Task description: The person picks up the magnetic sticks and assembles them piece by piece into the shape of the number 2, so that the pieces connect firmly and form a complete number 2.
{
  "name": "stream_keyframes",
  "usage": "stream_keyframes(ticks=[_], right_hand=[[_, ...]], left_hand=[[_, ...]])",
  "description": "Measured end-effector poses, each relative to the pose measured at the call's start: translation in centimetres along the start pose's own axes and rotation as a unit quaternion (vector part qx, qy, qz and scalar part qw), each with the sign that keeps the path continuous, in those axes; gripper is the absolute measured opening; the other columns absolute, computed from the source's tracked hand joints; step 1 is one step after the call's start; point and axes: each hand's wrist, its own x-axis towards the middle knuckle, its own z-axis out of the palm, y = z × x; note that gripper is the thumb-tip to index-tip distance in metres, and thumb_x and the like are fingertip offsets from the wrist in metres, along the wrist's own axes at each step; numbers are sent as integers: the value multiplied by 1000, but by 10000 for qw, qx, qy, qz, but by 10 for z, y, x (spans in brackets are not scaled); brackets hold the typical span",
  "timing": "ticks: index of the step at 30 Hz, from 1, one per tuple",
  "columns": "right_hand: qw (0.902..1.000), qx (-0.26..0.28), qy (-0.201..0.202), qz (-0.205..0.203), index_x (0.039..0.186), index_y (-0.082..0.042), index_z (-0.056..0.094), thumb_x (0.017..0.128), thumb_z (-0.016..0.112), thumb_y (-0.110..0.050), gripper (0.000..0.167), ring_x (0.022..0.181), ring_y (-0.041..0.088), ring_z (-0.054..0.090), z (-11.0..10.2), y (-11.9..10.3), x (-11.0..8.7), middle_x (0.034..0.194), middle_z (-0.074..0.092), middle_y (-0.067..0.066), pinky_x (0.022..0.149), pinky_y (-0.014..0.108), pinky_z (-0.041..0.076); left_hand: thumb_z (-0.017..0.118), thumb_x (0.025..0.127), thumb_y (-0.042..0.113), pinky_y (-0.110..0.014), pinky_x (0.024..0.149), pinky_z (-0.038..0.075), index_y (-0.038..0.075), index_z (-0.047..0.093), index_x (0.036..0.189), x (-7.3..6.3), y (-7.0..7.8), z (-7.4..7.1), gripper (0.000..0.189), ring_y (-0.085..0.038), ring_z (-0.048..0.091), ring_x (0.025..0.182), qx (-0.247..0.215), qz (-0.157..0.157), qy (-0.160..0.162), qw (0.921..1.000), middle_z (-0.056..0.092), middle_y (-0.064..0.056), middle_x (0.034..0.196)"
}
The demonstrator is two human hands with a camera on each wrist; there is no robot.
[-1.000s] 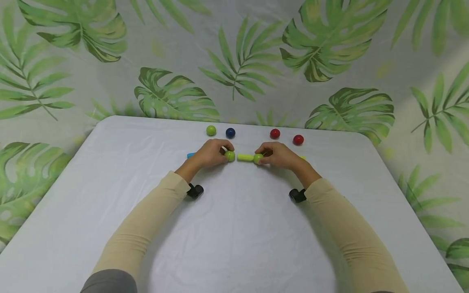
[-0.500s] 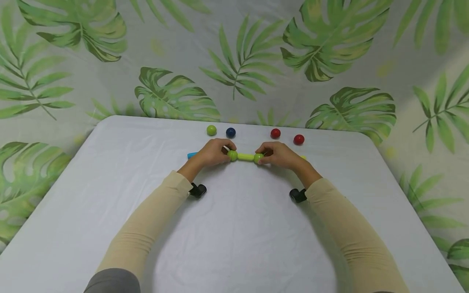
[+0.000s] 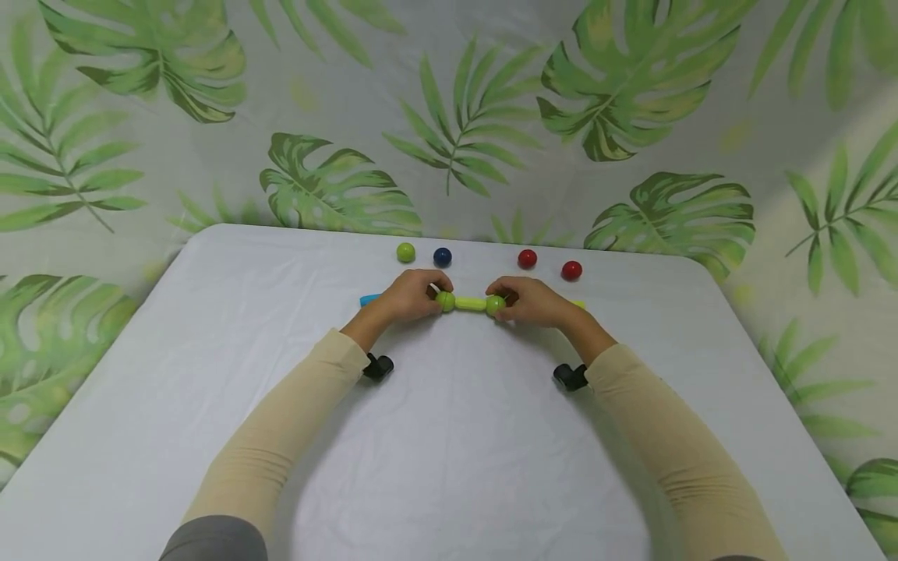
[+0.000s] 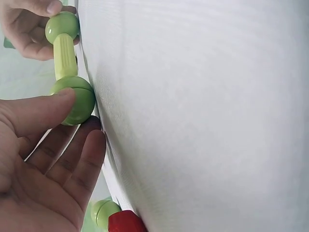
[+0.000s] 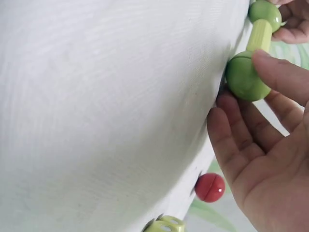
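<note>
A yellow-green ribbed rod (image 3: 470, 303) lies between two green balls, one at each end, forming a dumbbell shape. My left hand (image 3: 414, 296) pinches the left green ball (image 4: 77, 99) between thumb and fingers, and this ball meets the rod's end. On the other side, my right hand (image 3: 529, 300) grips the right green ball (image 5: 246, 77), which meets the opposite end. Both wrist views show a seam line around the nearer ball. The fingers stay close to the white table surface.
Behind the hands sit a lime ball (image 3: 405, 252), a dark blue ball (image 3: 442, 257) and two red balls, one (image 3: 527, 259) left of the other (image 3: 571, 270). A blue piece (image 3: 368, 300) shows behind the left wrist, a yellow piece (image 3: 578, 304) behind the right.
The left hand has moved slightly right with its green ball, closing the gap to the rod's left end. The right hand has stayed nearly in place.
</note>
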Motion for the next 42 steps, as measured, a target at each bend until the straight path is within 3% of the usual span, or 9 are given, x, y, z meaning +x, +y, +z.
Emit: stream_keyframes(ticks=[8, 12, 20, 29, 34, 38, 42], right_hand=[[9992, -342, 34, -215, 140, -8, 51, 93, 67, -17, 51, 117, 30, 60, -6, -1, -12, 130, 63, 15, 101, 47, 51], [9967, -553, 317, -496, 139, -3, 51, 94, 64, -13, 48, 118, 34, 60, -23, 2, -37, 135, 60, 20, 99, 51, 51], [9913, -1076, 721, -249, 135, -2, 55, 95, 64, -11, 42, 118, 36, 58, -62, 24, -97, 135, 59, 21, 99, 56, 49], [9892, -1118, 924, -186, 132, 0, 57, 96, 64, -13, 40, 112, 37, 62, -67, 53, -137, 131, 62, 23, 95, 54, 52], [9894, -1074, 953, -197, 130, 1, 58, 96, 64, -14, 38, 109, 37, 64, -66, 65, -149, 129, 63, 24, 93, 54, 53], [9878, -1140, 1060, -31, 129, 0, 59, 97, 63, -15, 36, 107, 36, 65, -68, 74, -158, 127, 64, 24, 90, 52, 54], [9873, -1143, 1100, 133, 129, -2, 59, 97, 63, -16, 35, 107, 34, 66, -70, 80, -162, 126, 65, 22, 85, 41, 56]], left_hand=[[67, 88, 5, -38, 98, 53, 9, 65, 121, 0, 1, -1, 33, -26, 67, 110, 55, 15, -24, 10000, 68, -12, 126], [67, 89, 7, -38, 97, 53, 8, 64, 125, -2, 2, -1, 36, -26, 67, 111, 149, 102, -104, 9998, 67, -13, 127], [64, 93, 15, -42, 105, 49, 6, 61, 133, -11, 11, -13, 41, -29, 61, 122, 635, 249, -195, 9975, 62, -9, 136], [65, 91, 10, -41, 105, 49, 5, 61, 131, -11, 12, -16, 40, -31, 61, 120, 882, 727, -104, 9934, 63, -11, 135], [65, 92, 9, -40, 110, 45, 7, 63, 131, -3, 15, -7, 39, -28, 58, 126, 868, 1198, -309, 9885, 63, -9, 136], [67, 91, 8, -39, 117, 38, 9, 65, 129, 12, 24, 1, 38, -24, 53, 134, 966, 1730, -664, 9779, 62, -7, 137], [66, 92, 9, -36, 116, 39, 13, 65, 130, 26, 32, 6, 38, -22, 53, 133, 1232, 1842, -892, 9710, 63, -4, 137]])
